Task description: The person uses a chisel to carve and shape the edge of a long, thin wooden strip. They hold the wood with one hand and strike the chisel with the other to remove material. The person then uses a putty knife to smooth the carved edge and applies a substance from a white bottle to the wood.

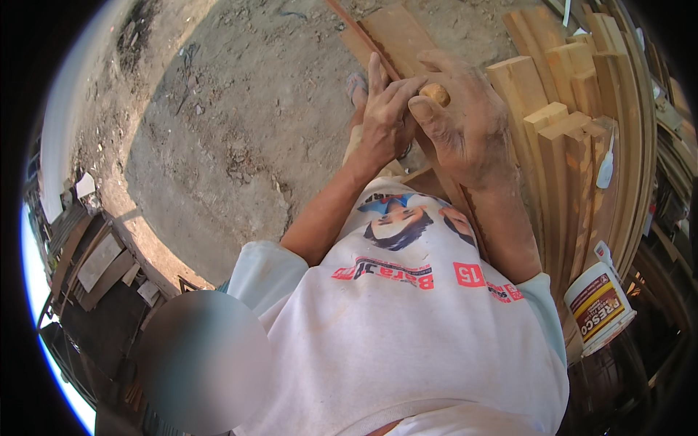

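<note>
A small, rounded, yellowish-tan lump (pixel 436 93), putty-like in look, sits between the thumb and fingers of my right hand (pixel 472 127), which is dusty and closed on it. Just left of it, my left hand (pixel 389 112) lies over the edge of a brown wooden board (pixel 400 36). Its fingers are spread, one pointing up along the board and others reaching toward my right thumb. A narrow reddish-brown wooden edge (pixel 363 40) runs under both hands and down toward my lap. My hands hide part of the board.
Stacked timber pieces (pixel 552 138) stand close on my right, with a small white bottle (pixel 605 168) lying on them. A white plastic tub (pixel 600 309) is at lower right. Bare dirt ground (pixel 225 123) spreads to the left, with scrap boards (pixel 98 265) at far left.
</note>
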### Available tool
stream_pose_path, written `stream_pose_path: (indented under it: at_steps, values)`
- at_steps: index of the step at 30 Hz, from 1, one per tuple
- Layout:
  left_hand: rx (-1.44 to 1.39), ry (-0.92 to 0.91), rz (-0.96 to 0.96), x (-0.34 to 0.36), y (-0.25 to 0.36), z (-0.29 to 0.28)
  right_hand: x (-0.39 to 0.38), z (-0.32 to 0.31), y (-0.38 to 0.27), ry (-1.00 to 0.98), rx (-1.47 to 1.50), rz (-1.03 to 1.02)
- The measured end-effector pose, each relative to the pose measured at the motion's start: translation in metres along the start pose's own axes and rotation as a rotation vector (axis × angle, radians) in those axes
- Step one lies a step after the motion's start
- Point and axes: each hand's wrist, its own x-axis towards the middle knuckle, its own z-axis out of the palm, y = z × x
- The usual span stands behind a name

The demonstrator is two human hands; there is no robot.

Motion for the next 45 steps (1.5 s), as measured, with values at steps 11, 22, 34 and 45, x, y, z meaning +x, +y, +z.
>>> stream_pose_path:
  at_steps: [11,22,34,45]
  values:
    - [-0.146,0.052,0.041,0.0,-0.005,-0.002,0.055,0.004,-0.03,-0.087,-0.16,-0.107]
    - [-0.054,-0.011,0.018,-0.005,-0.007,-0.003,0.02,0.026,0.002,-0.048,0.004,0.075]
    - [0.039,0.014,-0.295,0.013,-0.029,-0.028,-0.035,0.021,0.022,-0.063,-0.009,0.238]
    - [-0.056,0.045,-0.42,0.008,-0.035,-0.014,-0.028,0.012,0.025,0.129,-0.009,0.079]
